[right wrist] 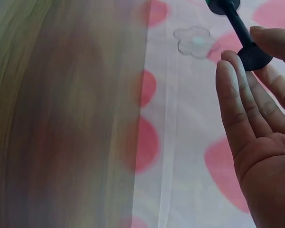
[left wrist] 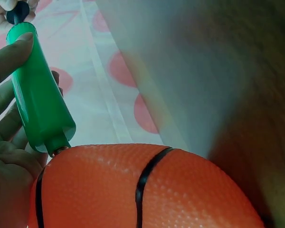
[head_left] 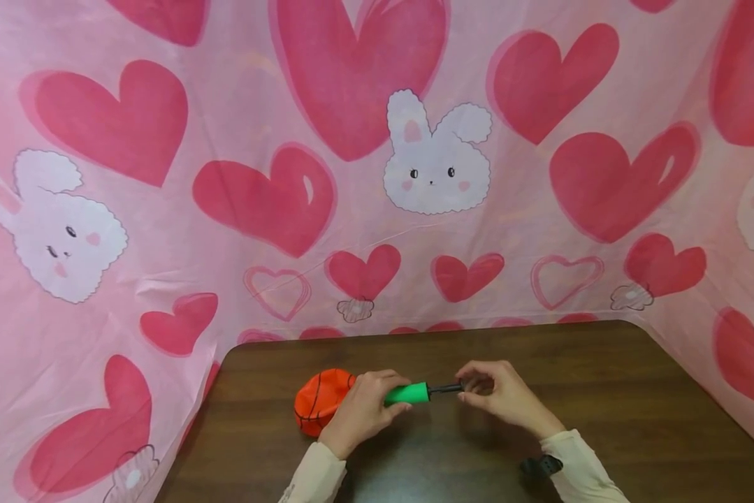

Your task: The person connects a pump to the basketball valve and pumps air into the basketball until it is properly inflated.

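A small green hand pump (head_left: 409, 393) lies across my left hand (head_left: 367, 409), whose fingers and thumb grip its barrel. Against the pump's nozzle end sits an orange toy basketball (head_left: 320, 402) with black lines; it looks slack and uneven. In the left wrist view, the nozzle tip meets the ball (left wrist: 104, 190) at its upper edge. The pump's black rod is pulled out to the right, and my right hand (head_left: 505, 395) pinches its end. Up close in the right wrist view, thumb and fingertips hold the round black handle (right wrist: 254, 58).
A brown wooden table (head_left: 603, 377) with rounded back corners lies under the hands. Pink cloth (head_left: 364, 223) printed with hearts and rabbits hangs behind it and on both sides. A black wrist strap (head_left: 541, 466) shows by the right sleeve.
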`<state>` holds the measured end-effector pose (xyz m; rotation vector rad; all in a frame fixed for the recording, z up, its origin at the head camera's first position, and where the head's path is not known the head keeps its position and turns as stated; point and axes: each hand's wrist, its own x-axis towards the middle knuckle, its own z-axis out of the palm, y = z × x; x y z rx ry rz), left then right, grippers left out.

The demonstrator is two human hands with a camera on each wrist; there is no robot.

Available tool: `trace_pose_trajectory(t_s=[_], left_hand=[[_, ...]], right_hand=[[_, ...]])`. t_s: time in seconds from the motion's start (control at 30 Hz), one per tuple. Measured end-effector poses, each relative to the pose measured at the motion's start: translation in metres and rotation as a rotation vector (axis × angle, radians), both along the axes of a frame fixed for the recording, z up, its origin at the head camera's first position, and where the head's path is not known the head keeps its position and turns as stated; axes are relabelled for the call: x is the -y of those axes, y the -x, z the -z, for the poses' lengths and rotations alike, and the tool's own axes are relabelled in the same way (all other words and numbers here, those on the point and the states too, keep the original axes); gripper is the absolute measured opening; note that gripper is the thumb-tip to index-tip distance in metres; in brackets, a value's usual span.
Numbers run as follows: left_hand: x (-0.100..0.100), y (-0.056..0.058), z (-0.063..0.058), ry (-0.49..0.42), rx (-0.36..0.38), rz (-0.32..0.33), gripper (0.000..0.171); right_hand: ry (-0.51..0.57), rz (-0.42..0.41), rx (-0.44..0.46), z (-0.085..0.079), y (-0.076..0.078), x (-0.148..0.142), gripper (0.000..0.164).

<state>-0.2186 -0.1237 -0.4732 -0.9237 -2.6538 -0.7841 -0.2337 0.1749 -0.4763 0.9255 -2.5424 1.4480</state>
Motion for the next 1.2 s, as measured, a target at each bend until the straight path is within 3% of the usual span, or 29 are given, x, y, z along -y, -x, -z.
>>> trace_pose_trajectory(t_s=[0.57, 0.87, 1.2], left_hand=[[0.000, 0.001, 0.002, 0.020, -0.011, 0.004, 0.034], [0.000, 0.001, 0.002, 0.041, -0.030, 0.010, 0.034], [0.000, 0.001, 0.000, 0.022, -0.054, 0.022, 0.033]], right_hand=[[0.023, 0.087, -0.031, -0.007, -0.005, -0.048, 0.022], [0.053, 0.103, -0.006, -0.009, -0.006, -0.046, 0.021], [0.089, 0.060, -0.066, -0.007, -0.002, -0.025, 0.023]])
